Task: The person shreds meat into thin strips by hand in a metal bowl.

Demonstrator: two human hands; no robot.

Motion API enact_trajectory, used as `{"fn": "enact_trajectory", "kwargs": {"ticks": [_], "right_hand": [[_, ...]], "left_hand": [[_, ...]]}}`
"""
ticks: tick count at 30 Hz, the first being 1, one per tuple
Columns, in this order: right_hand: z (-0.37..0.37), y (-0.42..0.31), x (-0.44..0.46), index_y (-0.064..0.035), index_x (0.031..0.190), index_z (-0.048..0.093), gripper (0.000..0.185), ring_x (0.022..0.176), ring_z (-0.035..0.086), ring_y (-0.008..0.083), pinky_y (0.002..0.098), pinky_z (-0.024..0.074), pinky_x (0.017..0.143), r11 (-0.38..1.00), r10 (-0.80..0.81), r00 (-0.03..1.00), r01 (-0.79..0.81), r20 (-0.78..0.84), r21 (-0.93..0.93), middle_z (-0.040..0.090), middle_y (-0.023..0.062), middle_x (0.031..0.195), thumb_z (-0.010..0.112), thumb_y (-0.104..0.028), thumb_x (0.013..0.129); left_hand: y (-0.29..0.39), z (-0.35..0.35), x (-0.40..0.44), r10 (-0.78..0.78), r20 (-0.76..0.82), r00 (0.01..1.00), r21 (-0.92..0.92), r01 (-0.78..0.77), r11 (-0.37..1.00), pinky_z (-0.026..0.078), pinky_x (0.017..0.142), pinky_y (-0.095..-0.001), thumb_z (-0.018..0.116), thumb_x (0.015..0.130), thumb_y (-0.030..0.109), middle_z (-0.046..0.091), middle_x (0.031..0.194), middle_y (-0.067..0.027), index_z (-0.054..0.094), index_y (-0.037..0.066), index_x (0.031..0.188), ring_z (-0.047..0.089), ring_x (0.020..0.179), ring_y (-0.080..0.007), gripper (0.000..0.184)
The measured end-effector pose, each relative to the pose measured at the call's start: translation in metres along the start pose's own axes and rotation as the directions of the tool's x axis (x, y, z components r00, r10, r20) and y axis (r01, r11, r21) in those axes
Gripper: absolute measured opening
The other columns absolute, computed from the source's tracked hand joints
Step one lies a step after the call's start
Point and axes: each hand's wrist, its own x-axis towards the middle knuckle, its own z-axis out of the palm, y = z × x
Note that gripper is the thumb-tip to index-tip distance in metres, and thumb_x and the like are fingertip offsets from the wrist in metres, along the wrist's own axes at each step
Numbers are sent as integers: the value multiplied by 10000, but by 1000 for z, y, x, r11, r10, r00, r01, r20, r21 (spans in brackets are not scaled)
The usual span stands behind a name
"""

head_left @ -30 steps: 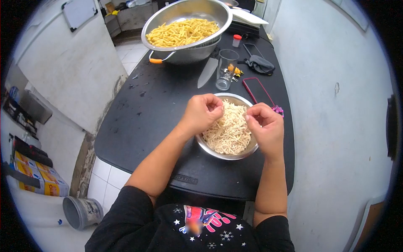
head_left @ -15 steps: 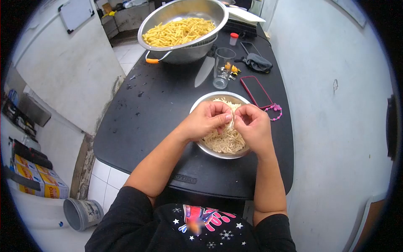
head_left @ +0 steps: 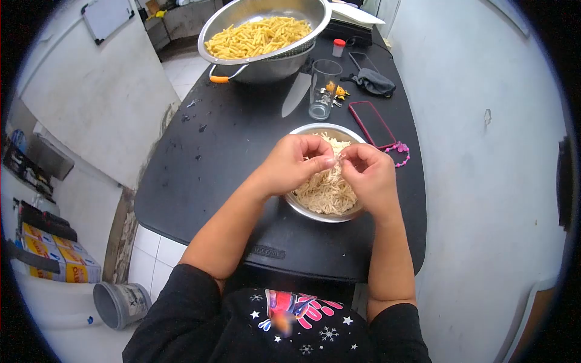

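Observation:
Above a metal bowl (head_left: 315, 215) of pale shredded chicken (head_left: 328, 192), both my hands meet, fingertips close together. My left hand (head_left: 296, 162) is closed in a pinch, thumb against the fingers. Facing it, my right hand (head_left: 370, 175) pinches too. A small pale shred of chicken (head_left: 339, 158) shows between the fingertips; its exact shape is too small to make out. The chicken fills the bowl in thin strands, partly hidden behind my hands.
On the black table (head_left: 200, 181), a colander (head_left: 325, 15) of yellow pasta (head_left: 260, 37) rests tilted on a metal pot (head_left: 272, 69). Near it are a knife blade (head_left: 295, 95), a glass (head_left: 325, 91), a red-cased phone (head_left: 371, 124), another phone (head_left: 361, 60) and a red-capped jar (head_left: 339, 48).
The view has shifted slightly, so the table items appear a little higher. My fingertips have drawn slightly apart, and the pale piece between them looks smaller.

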Motion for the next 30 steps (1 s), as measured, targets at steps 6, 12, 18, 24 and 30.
{"fn": "enact_trajectory", "kwargs": {"ticks": [6, 12, 18, 24, 30], "right_hand": [[-6, 5, 3, -41, 816, 681, 208, 841, 592, 316, 379, 473, 774, 895, -273, 951, 305, 143, -325, 614, 140, 850, 548, 41, 679], [13, -6, -1, -138, 798, 698, 170, 894, 537, 261, 396, 431, 769, 665, -411, 838, 545, 358, -511, 559, 80, 899, 577, -65, 703], [36, 4, 2, -158, 824, 687, 154, 924, 515, 229, 388, 415, 788, 514, -315, 820, 571, 478, -640, 522, 59, 895, 591, -116, 711], [9, 7, 9, -16, 867, 693, 180, 735, 601, 188, 294, 470, 679, 998, -29, 996, 33, 84, -51, 626, 83, 798, 699, -45, 690], [4, 7, 5, 29, 878, 672, 167, 678, 617, 198, 294, 471, 645, 992, 119, 993, -120, 24, 37, 653, 134, 767, 674, -92, 763]], "left_hand": [[9, -12, -5, 78, -10, 997, 486, -64, 872, 472, 621, -249, 600, 824, 35, 627, 753, -43, 638, -18, 885, 582, 690, -95, 89], [1, -14, 2, -2, -193, 981, 272, 56, 961, 489, 645, -262, 500, 834, -14, 623, 741, -54, 633, -29, 913, 587, 692, -108, 156], [-3, -20, 4, -18, -196, 980, 389, 94, 917, 494, 663, -268, 510, 820, -6, 648, 783, -78, 633, -38, 940, 597, 712, -118, 175], [-1, -21, 4, -84, -182, 980, 168, 115, 979, 502, 683, -243, 591, 813, -1, 665, 832, -72, 652, -32, 977, 611, 760, -101, 178], [-3, -1, 5, -64, -147, 987, -78, 53, 996, 510, 673, -244, 688, 794, 73, 671, 831, -62, 670, -27, 955, 623, 775, -102, 190]]}}
